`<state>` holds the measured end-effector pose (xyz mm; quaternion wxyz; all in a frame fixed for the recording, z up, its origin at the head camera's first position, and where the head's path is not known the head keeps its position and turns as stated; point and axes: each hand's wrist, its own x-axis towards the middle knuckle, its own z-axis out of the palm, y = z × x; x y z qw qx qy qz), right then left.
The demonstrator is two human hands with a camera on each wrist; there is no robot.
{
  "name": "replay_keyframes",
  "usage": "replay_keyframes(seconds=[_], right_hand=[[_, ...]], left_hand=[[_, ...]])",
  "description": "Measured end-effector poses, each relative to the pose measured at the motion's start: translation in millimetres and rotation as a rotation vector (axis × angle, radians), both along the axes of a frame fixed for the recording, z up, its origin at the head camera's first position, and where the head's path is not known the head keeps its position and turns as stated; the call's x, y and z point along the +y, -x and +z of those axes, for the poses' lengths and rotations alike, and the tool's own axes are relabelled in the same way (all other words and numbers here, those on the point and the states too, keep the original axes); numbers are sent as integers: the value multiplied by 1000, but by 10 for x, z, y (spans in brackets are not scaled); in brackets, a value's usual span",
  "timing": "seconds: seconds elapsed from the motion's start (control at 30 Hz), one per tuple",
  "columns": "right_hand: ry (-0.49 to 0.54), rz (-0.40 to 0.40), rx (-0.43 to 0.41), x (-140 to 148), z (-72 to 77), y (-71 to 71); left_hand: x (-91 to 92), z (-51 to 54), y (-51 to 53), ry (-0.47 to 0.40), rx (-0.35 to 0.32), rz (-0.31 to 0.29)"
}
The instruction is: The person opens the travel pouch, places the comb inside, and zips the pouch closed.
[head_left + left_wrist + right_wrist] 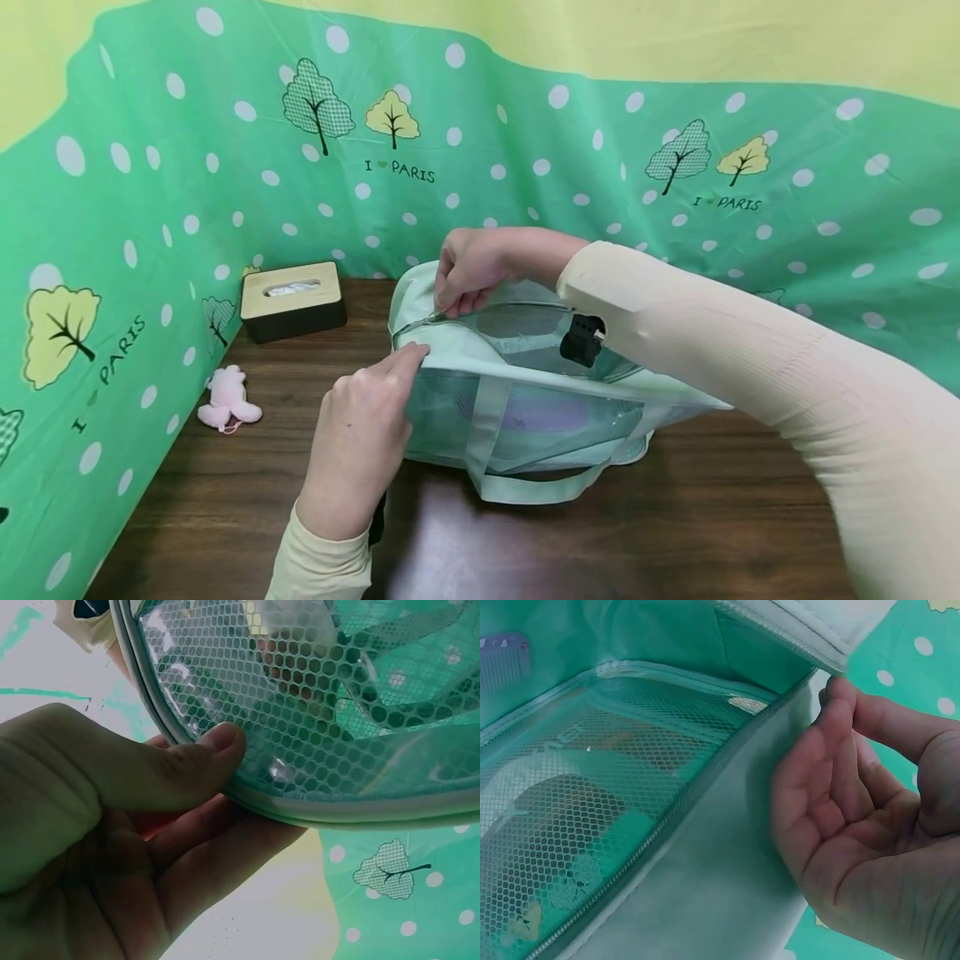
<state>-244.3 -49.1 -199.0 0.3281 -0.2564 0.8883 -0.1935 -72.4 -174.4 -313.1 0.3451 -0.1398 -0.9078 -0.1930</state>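
A mint-green zip-top bag (442,417) with mesh sides stands on the table, its zipper partly open and a strap handle (540,490) hanging at the front. My left hand (363,425) grips the bag's left corner; in the left wrist view its thumb and fingers pinch the piped edge (277,810) of the clear mesh panel. At the zipper's left end, my right hand (476,267) pinches the zipper pull, which the fingertips mostly hide. Inside the bag, a purple comb (502,660) shows in the right wrist view.
A tissue box (292,302) with a wooden lid stands at the back left, beside the bag. Nearer me lies a pink plush toy (228,398). A green and yellow curtain (480,125) printed with trees surrounds the brown table (720,508).
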Motion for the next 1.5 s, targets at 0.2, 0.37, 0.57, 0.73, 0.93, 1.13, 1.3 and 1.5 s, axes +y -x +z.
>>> replay_keyframes(seconds=[0.2, 0.37, 0.57, 0.73, 0.93, 1.13, 1.3, 1.5], right_hand=[[26, -10, 18, 141, 91, 0], [36, -18, 34, 290, 123, -3], [64, -42, 30, 536, 120, -4], [107, -76, 21, 758, 135, -8], [140, -80, 47, 1020, 148, -37], [188, -103, 93, 1310, 114, -76], [243, -122, 127, 1498, 84, -112], [252, -140, 152, 1674, 70, -133]], left_hand=[[11, 10, 6, 16, 6, 26], [6, 9, 12, 13, -2, 27], [-5, 5, 9, 9, -19, 29], [-10, 9, 13, 9, -15, 34], [-11, 9, 20, 8, -1, 32], [-7, 3, 30, 2, 13, 14], [-11, 1, 39, -4, 13, 10], [-21, -7, 48, -21, 4, 1]])
